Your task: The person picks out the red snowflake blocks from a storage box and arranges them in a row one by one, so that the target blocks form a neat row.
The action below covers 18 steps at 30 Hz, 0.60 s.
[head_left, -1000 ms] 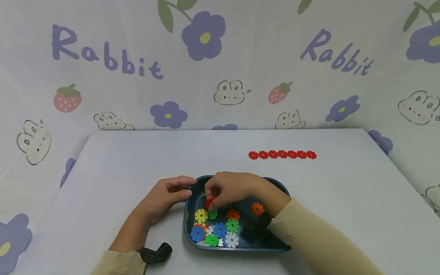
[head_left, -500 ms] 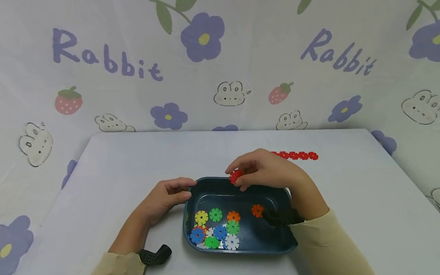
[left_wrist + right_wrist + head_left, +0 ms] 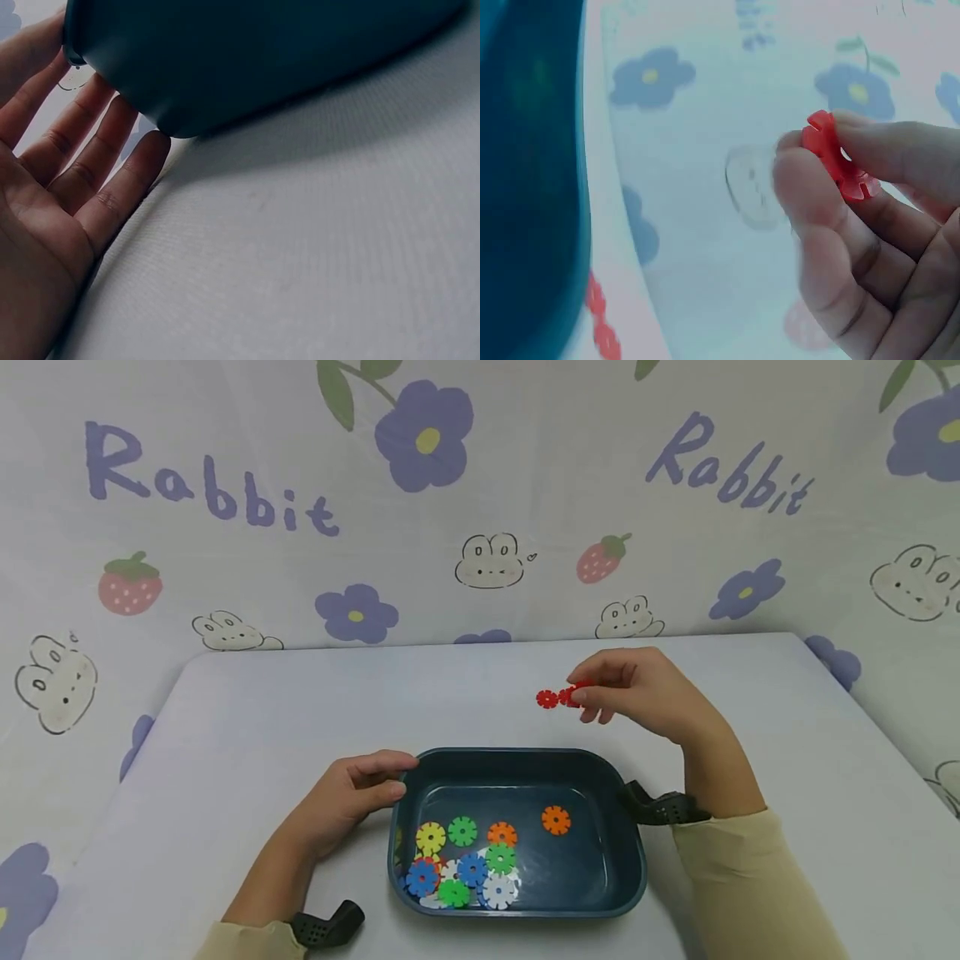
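Observation:
My right hand point(image 3: 647, 692) pinches a red snowflake disc point(image 3: 826, 152) between thumb and fingers, at the back of the table beyond the tray. The disc shows edge-on in the right wrist view. A row of red snowflake discs point(image 3: 547, 699) lies on the table just beside and behind this hand, which hides most of the row. With nearly straight fingers, my left hand point(image 3: 347, 797) touches the left rim of the dark teal tray point(image 3: 562, 881); in the left wrist view its fingertips point(image 3: 156, 146) meet the tray's outer wall.
Inside the tray, a pile of snowflake discs in several colours, including a blue disc point(image 3: 423, 877) and a white disc point(image 3: 499, 891), sits at the front left. One orange disc point(image 3: 557, 820) lies apart on the right. Patterned cloth point(image 3: 420, 560) hangs behind the white table point(image 3: 300, 693).
My right hand has lifted a red disc out of the tray and carried it back and right to the row of red discs. The left hand has stayed at the tray's rim.

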Tool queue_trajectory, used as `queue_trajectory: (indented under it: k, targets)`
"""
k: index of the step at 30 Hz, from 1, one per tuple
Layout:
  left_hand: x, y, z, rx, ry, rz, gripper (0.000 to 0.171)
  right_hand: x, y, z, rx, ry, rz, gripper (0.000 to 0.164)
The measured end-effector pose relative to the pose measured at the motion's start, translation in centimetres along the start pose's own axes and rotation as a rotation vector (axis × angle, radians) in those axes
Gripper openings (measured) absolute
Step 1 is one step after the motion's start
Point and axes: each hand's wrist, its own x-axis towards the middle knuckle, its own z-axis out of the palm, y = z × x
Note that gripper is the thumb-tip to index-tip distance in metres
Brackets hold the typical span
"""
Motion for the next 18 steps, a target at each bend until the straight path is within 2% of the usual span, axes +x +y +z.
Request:
queue_trajectory:
  k: [3, 8, 18]
  targets:
    - [0.1, 0.1, 0.1, -0.007, -0.003, 0.0, 0.035, -0.4, 1.4, -1.2, -0.054, 0.1, 0.036, 0.022]
    - [0.1, 0.2, 0.3, -0.009, -0.007, -0.01, 0.036, -1.1, 3.6, -3.1, -0.037, 0.256, 0.124, 0.031]
    - [0.0, 0.1, 0.1, 0.017, 0.025, -0.028, 0.035, -2.2, 8.9, -6.4, 0.025, 0.461, 0.35, 0.06]
